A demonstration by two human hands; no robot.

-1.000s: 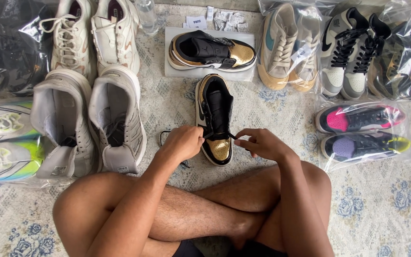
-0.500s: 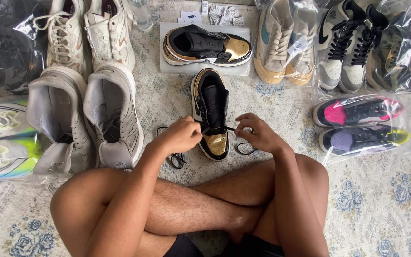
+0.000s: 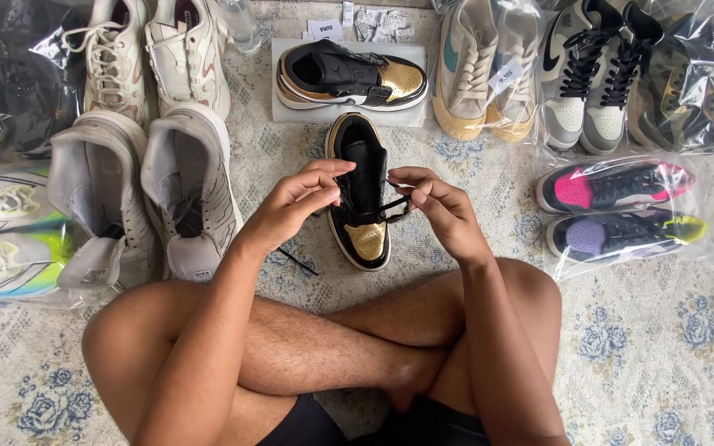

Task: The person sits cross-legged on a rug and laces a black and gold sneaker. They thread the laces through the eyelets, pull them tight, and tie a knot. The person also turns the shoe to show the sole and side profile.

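A black and gold sneaker (image 3: 360, 195) stands on the patterned rug in front of my crossed legs, toe toward me. My left hand (image 3: 295, 201) pinches the black shoelace (image 3: 392, 202) at the shoe's left side. At the right side my right hand (image 3: 432, 201) holds the other part of the lace, stretched across the tongue. A loose end of lace (image 3: 297, 262) trails on the rug under my left wrist. The matching sneaker (image 3: 349, 76) lies on its side on a white sheet behind.
Grey sneakers (image 3: 146, 194) and white sneakers (image 3: 150, 54) sit to the left, with bagged neon shoes (image 3: 6, 231) beyond. Bagged pairs lie to the right: tan (image 3: 485, 70), black-grey (image 3: 592, 74), pink and purple (image 3: 613, 206). My knees (image 3: 307, 347) fill the foreground.
Both hands have lifted from the toe area to the sneaker's middle, pulling the lace across it. The view has shifted slightly.
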